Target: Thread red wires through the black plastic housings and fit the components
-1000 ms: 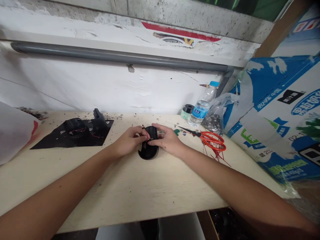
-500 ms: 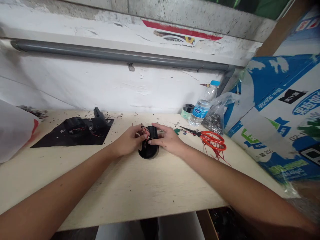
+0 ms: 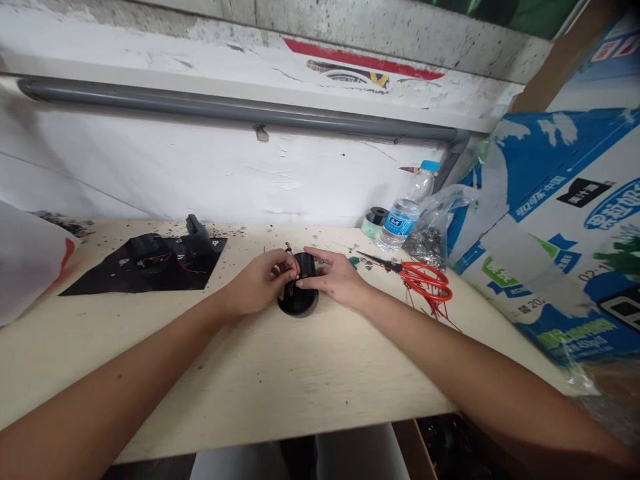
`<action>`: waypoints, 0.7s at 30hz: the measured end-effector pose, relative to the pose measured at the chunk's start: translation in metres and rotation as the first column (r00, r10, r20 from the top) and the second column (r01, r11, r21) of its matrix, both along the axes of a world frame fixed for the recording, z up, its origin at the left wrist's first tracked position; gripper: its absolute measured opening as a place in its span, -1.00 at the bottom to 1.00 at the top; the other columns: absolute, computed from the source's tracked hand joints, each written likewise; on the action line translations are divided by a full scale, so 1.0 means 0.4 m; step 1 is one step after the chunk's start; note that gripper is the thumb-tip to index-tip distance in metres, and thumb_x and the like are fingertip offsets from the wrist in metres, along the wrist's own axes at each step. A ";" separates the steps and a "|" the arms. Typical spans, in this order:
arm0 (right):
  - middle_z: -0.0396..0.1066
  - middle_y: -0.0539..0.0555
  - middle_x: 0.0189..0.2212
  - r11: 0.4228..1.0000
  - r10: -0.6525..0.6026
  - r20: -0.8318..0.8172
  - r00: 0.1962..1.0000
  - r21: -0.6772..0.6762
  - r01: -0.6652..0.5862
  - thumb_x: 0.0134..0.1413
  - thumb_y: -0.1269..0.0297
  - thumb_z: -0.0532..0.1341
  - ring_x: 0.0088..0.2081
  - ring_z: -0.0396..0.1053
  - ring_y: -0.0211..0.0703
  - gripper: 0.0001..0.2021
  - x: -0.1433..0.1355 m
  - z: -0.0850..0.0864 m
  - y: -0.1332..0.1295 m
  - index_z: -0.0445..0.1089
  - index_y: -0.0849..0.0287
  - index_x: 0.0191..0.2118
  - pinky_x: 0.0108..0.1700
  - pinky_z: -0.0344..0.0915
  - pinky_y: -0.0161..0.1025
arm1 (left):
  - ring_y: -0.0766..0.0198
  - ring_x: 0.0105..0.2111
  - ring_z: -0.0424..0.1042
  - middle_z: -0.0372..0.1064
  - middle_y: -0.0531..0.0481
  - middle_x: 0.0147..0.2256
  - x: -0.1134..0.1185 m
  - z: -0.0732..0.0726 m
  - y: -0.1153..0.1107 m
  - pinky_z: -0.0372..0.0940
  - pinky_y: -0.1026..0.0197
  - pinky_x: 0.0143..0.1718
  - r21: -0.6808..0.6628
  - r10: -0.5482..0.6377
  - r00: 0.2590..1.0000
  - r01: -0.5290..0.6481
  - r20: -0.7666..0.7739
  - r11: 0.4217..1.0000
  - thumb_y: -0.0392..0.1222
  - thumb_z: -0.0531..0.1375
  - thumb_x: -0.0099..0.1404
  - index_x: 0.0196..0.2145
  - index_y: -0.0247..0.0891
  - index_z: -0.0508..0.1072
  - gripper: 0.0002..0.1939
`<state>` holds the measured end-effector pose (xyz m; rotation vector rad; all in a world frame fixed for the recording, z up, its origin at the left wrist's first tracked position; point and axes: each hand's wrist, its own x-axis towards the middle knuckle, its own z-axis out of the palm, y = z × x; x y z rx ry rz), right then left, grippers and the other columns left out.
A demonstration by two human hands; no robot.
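A round black part (image 3: 299, 305) with a raised block (image 3: 306, 264) rests on the pale table between my hands. My right hand (image 3: 339, 279) grips the block from the right, thumb in front and index finger behind. From the left, my left hand (image 3: 261, 281) pinches thin red wire (image 3: 297, 268) beside the block. A small dark tip of wire stands up above the left fingers. What lies under the left fingertips is partly hidden.
Orange-handled scissors (image 3: 425, 279) lie over red wire scraps at the right, near a water bottle (image 3: 401, 217), a tape roll (image 3: 375, 222) and a bag of small parts (image 3: 429, 240). Black assemblies (image 3: 153, 251) sit on a dark sheet (image 3: 110, 275) at left.
The fingers of my left hand have shifted slightly at the wire, and the wire's dark tip now stands a little higher. My right hand keeps its grip on the block.
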<state>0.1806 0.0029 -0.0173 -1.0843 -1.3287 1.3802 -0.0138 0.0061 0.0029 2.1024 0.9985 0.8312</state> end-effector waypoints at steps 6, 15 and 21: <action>0.54 0.07 -0.32 1.000 -0.012 0.007 1.000 0.002 0.012 -0.34 0.49 0.51 -0.32 0.47 -0.16 -0.10 -0.003 -0.002 0.001 0.29 0.24 0.26 -0.02 0.43 -0.05 | 0.19 -0.30 0.43 0.47 -0.06 -0.28 0.000 -0.002 0.003 0.32 0.19 -0.30 0.048 0.042 0.999 -0.041 -0.030 0.998 -0.09 0.11 0.36 -0.27 -0.25 0.44 -0.80; 0.54 0.10 -0.27 0.999 -0.005 0.024 1.000 0.032 0.005 -0.34 0.44 0.53 -0.29 0.46 -0.14 -0.10 -0.001 -0.006 0.006 0.30 0.25 0.25 -0.02 0.42 -0.06 | 0.21 -0.36 0.41 0.48 -0.04 -0.30 -0.002 0.011 -0.003 0.27 0.19 -0.34 0.140 0.032 0.992 -0.015 -0.119 0.990 -0.18 0.09 0.35 -0.27 -0.24 0.48 -0.82; 0.54 0.12 -0.24 1.000 -0.009 0.015 1.000 0.020 0.008 -0.36 0.43 0.54 -0.28 0.47 -0.15 -0.11 -0.001 -0.005 0.006 0.32 0.25 0.23 -0.03 0.43 -0.07 | 0.22 -0.39 0.41 0.49 -0.04 -0.33 -0.001 0.022 -0.013 0.26 0.21 -0.37 0.204 0.043 0.988 -0.011 -0.151 0.979 -0.29 0.11 0.29 -0.29 -0.24 0.53 -0.82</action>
